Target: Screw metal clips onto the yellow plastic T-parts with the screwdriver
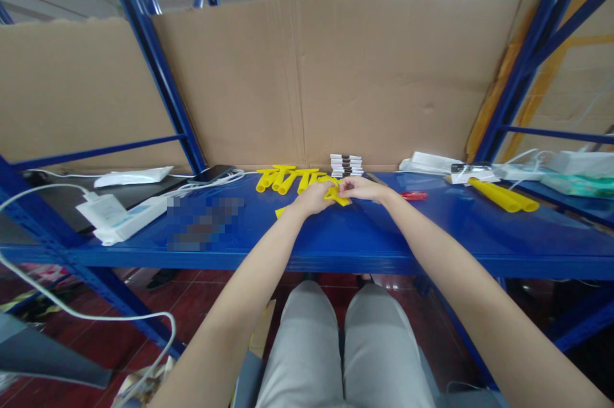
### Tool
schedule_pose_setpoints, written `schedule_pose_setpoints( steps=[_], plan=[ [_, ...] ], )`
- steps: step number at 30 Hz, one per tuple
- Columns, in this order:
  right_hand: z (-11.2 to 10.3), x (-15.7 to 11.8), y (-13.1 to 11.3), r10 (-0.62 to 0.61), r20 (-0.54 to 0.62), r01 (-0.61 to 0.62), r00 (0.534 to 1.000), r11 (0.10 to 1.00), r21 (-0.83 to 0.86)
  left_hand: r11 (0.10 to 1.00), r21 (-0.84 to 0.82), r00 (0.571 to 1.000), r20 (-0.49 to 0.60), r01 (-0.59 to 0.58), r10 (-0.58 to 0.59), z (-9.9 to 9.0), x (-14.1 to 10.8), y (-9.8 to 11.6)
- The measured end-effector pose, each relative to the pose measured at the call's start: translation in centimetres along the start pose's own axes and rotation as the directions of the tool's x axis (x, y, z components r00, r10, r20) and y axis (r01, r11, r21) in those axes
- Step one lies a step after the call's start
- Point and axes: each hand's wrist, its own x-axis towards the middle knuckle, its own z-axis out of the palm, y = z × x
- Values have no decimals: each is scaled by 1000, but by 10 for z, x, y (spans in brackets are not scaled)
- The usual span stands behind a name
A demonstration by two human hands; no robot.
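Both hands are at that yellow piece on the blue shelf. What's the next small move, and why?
I'd probably steady the partly covered bright-yellow piece with the left hand and adjust it slightly with the right hand. Both hands meet at it, and yellow tubes with crossbars lie close by on the left, so a small motion seems less likely to disturb them.

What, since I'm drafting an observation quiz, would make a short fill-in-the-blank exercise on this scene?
The left hand and right hand meet at a piece coloured ____.
The tabletop below is coloured ____.
The upright panel behind the tabletop is made of ____.
The red object lies nearer the ____ hand.

Missing words: yellow; blue; cardboard; right.
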Motion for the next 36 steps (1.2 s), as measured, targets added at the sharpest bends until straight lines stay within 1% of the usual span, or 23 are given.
schedule_pose_setpoints(
  steps=[2, 4, 7, 14, 17, 19, 21, 25, 29, 33, 36],
  plan=[
    [-1, 0, 0, -7, 15, 7, 1000, 1000, 14, 1000, -7, 1000, 2, -14, 14, 0, 0, 0],
    [-2, -1, 2, -14, 31, 13, 999, 999, 33, 998, -21, 999, 9, -52, 52, 0, 1, -1],
    [-4, 0, 6, -1, 36, -1, 999, 998, 65, 995, -37, 995, 25, -91, 92, 0, 2, -2],
    [-8, 2, 18, 23, 31, -27, 999, 994, 109, 995, -63, 994, 64, -82, 86, -4, -1, 4],
    [-8, 1, 17, 77, 15, -78, 997, 992, 104, 995, -60, 994, 75, -79, 83, -6, -2, 6],
    [-8, 0, 15, 136, 4, -135, 991, 985, 108, 996, -48, 995, 65, -78, 81, -5, -2, 6],
    [-7, -3, 12, 168, 9, -168, 986, 976, 140, 996, -32, 996, 49, -78, 79, -4, -2, 6],
    [-6, -5, 8, 139, 52, -148, 989, 948, 282, 997, -30, 997, 36, -68, 69, -4, -2, 6],
    [-4, -5, 7, 98, 134, -145, 986, 901, 410, 998, -62, 999, 22, -31, 33, -5, -1, 6],
    [-3, -7, 4, 53, 210, -149, 976, 869, 472, 993, -102, 998, -9, -63, 63, -4, 0, 4],
    [-4, -8, 2, 59, 220, -163, 974, 858, 488, 991, -110, 997, -29, -73, 70, -4, 1, 2]
  ],
)
